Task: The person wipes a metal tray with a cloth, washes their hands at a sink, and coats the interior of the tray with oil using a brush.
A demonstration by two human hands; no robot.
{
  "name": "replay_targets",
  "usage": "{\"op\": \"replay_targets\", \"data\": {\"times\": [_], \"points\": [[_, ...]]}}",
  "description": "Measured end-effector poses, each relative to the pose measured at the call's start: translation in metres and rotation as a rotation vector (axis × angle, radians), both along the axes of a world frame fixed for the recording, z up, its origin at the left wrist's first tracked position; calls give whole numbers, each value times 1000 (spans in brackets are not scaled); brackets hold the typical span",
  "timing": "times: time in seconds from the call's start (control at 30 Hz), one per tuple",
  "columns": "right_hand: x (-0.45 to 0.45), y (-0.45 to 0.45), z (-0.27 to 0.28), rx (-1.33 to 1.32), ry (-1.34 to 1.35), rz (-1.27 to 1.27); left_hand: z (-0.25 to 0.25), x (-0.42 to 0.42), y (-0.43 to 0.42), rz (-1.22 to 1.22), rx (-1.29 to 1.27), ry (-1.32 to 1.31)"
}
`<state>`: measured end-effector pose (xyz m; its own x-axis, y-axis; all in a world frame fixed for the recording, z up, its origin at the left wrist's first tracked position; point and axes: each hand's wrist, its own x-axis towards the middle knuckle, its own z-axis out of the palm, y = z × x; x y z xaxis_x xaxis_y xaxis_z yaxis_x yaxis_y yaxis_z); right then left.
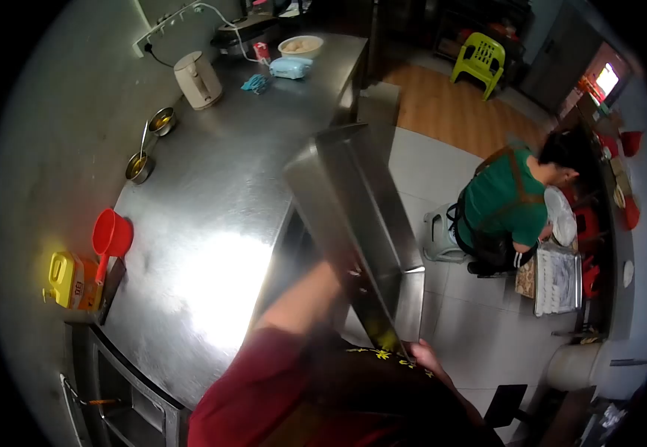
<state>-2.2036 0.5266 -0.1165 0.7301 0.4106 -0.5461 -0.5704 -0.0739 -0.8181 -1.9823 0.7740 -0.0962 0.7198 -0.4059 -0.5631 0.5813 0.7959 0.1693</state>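
Note:
A deep rectangular stainless steel pan is tilted up in front of me, between the counter and the floor. My left hand supports its side wall; most of that hand and its fingers are hidden by the metal. Down at the pan's near corner, my right hand is closed on the edge. The inside of the pan that shows has nothing in it.
Along the steel counter stand a kettle, two small metal bowls, a red ladle and a yellow jug. At right, a person in green sits beside a tray. A green chair stands farther back.

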Motion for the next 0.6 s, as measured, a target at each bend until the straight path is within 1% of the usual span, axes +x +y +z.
{"op": "replay_targets", "data": {"times": [0.03,0.1,0.13,0.17,0.2,0.23,0.27,0.3,0.33,0.37,0.4,0.43,0.47,0.5,0.53,0.57,0.6], "points": [[-8,0,25,-283,-267,46,-4,-28,-27,-107,-13,7],[-18,-6,61,-572,-520,90,-13,-81,-73,-334,-73,13],[-18,-9,71,-298,-352,-106,-19,-103,-91,-439,-108,9],[-22,-13,79,-177,-236,-231,-13,-122,-104,-506,-108,-7],[-26,-17,87,-48,-125,-373,20,-135,-113,-502,25,-31],[-30,-20,95,73,-25,-521,30,-140,-113,-508,27,-2],[-45,-43,67,-17,-39,-463,0,-145,-109,-516,-105,55],[-53,-48,61,-121,-93,-420,-31,-147,-102,-522,-235,110],[-61,-52,57,-227,-144,-378,9,-143,-91,-478,-85,110],[-67,-55,49,-216,-140,-380,50,-140,-75,-443,67,113],[-78,-61,38,-38,66,-589,21,-130,-56,-401,71,69],[-85,-68,27,60,163,-746,43,-111,-33,-356,156,42],[-93,-76,13,157,248,-915,49,-87,-9,-188,292,17],[-105,-85,-2,-416,-99,-478,55,-62,15,-31,441,-15],[-123,-87,-17,-979,-352,22,102,-40,29,74,618,-263],[-137,-83,-28,-946,-386,-100,74,3,80,216,339,-389],[-158,-74,-32,-795,56,-423,47,45,129,311,23,-494]]}}
